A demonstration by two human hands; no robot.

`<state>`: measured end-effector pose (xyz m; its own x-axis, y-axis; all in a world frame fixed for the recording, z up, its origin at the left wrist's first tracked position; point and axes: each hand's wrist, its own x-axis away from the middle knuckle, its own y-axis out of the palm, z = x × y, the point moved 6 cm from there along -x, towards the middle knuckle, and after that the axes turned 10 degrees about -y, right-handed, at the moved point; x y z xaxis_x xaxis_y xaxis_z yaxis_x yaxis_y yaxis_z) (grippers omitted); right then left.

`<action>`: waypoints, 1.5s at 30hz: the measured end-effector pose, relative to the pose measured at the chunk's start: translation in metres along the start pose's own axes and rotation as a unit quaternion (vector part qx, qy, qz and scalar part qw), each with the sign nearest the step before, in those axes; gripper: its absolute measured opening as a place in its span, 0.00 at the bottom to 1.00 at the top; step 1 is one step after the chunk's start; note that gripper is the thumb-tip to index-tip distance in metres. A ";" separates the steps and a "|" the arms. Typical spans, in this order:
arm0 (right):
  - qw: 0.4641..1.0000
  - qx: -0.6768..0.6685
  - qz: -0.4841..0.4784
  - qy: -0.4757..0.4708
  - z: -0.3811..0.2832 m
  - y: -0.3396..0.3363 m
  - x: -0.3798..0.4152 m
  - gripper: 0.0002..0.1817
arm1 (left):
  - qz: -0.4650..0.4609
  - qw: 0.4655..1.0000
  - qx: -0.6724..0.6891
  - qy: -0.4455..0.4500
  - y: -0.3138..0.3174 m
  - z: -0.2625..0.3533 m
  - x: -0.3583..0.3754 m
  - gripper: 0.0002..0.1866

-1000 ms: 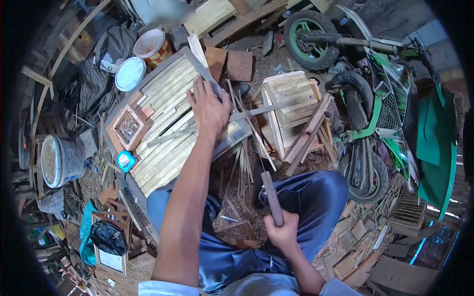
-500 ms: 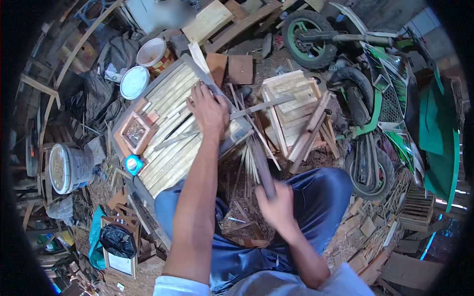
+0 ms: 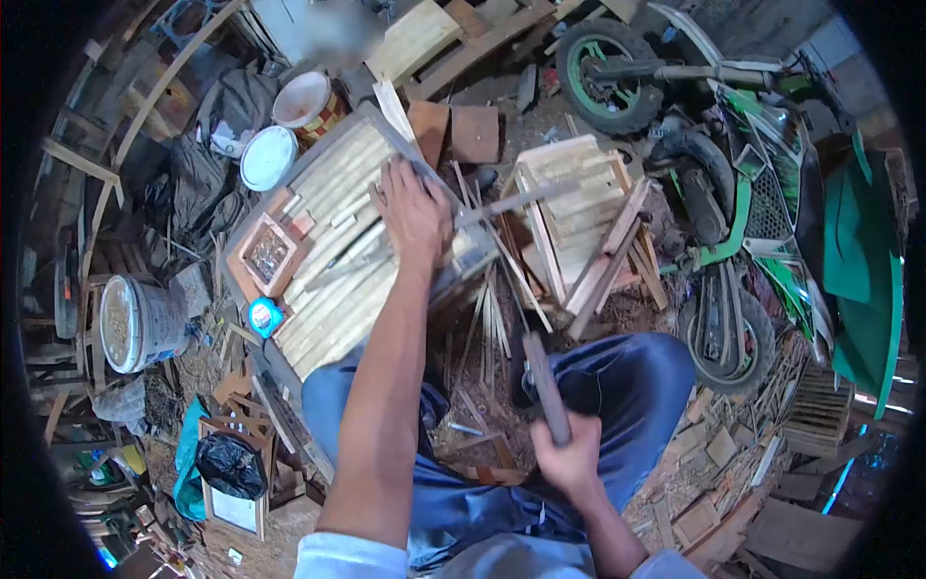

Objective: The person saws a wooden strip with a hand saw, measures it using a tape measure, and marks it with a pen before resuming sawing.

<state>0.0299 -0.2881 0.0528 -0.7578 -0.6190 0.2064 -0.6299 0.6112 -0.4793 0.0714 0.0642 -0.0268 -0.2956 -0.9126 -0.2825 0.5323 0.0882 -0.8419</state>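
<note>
My left hand [image 3: 417,214] presses down on a narrow wood strip [image 3: 526,200], its fingers curled over it. The strip lies across a slatted wooden panel [image 3: 333,318] and juts out past the panel's right edge. My right hand [image 3: 567,452] is wrapped round the long, straight handle [image 3: 546,386] of a saw, in front of my right knee. Its thin dark blade [image 3: 513,282] shows edge-on and reaches up toward the panel's right corner, near the strip. A small square wooden frame [image 3: 268,256] and a blue tape measure [image 3: 263,317] sit on the panel's left side.
Right of the panel lies a second slatted wooden piece [image 3: 579,217] with loose sticks on it. A green motorbike [image 3: 728,207] stands farther right. Buckets [image 3: 145,323] are on the left, and a framed piece with a black plastic bag [image 3: 231,463] lies lower left. Scraps cover the ground.
My right hand has drawn the saw back toward my body and slightly right. My left hand stays on the strip at nearly the same spot.
</note>
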 end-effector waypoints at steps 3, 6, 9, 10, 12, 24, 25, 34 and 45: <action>1.000 0.009 0.002 -0.011 -0.035 0.021 -0.086 0.14 | 0.028 0.999 0.025 0.014 -0.002 0.005 -0.001 0.26; 0.998 -0.001 0.025 -0.056 -0.043 0.037 -0.119 0.15 | 0.020 1.000 0.007 -0.010 -0.006 0.004 -0.004 0.26; 0.994 0.009 0.026 -0.101 -0.045 0.015 -0.063 0.10 | 0.011 1.000 -0.006 -0.012 -0.006 0.006 -0.002 0.25; 0.998 0.005 -0.010 -0.055 -0.031 0.008 -0.037 0.11 | 0.018 1.000 -0.002 -0.017 -0.007 0.007 -0.004 0.25; 1.000 -0.007 -0.016 -0.022 -0.018 0.002 -0.008 0.15 | 0.023 1.000 -0.008 -0.008 -0.007 0.003 -0.004 0.25; 1.000 -0.013 0.020 0.010 -0.026 -0.001 -0.012 0.07 | 0.008 0.999 -0.013 -0.029 -0.007 0.001 -0.005 0.25; 1.000 0.002 0.013 0.018 -0.029 0.005 -0.022 0.08 | 0.001 1.000 -0.013 -0.024 -0.007 0.000 -0.002 0.25; 1.000 0.001 0.003 -0.017 -0.038 0.004 -0.026 0.08 | 0.012 1.000 0.016 -0.020 -0.009 0.006 -0.003 0.26; 0.999 0.026 -0.017 -0.039 -0.047 0.024 -0.064 0.15 | 0.043 0.999 0.012 -0.014 -0.011 0.008 -0.001 0.23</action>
<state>0.0553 -0.2106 0.0681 -0.7192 -0.6767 0.1575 -0.6441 0.5643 -0.5165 0.0724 0.0611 -0.0140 -0.2269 -0.9128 -0.3396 0.5743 0.1562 -0.8036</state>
